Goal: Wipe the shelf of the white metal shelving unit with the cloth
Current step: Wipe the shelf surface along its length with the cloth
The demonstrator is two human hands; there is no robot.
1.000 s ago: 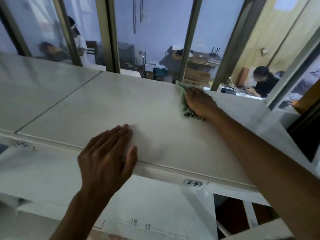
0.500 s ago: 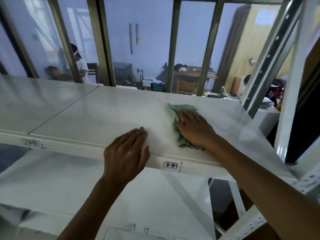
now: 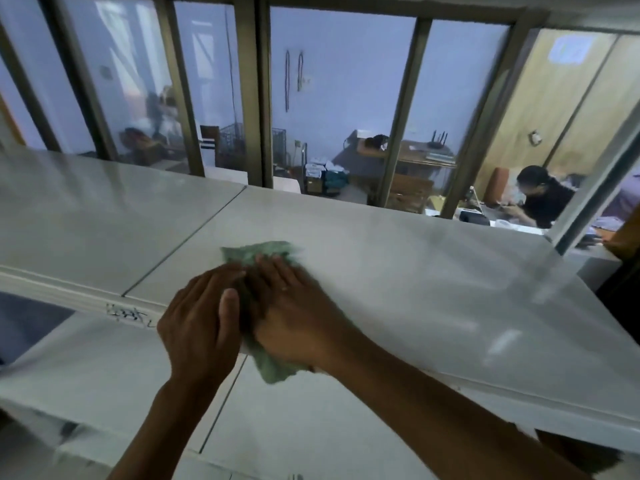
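Both hands meet at the shelf's (image 3: 398,271) front edge. The left hand (image 3: 197,327) lies with straight fingers beside the right hand (image 3: 294,306), whose flat fingers press the green cloth (image 3: 266,254). The cloth shows past its fingertips and hangs below its palm; its middle is hidden. Beyond the fingers, a glass partition (image 3: 332,98) shows a blurred seated person (image 3: 543,199).
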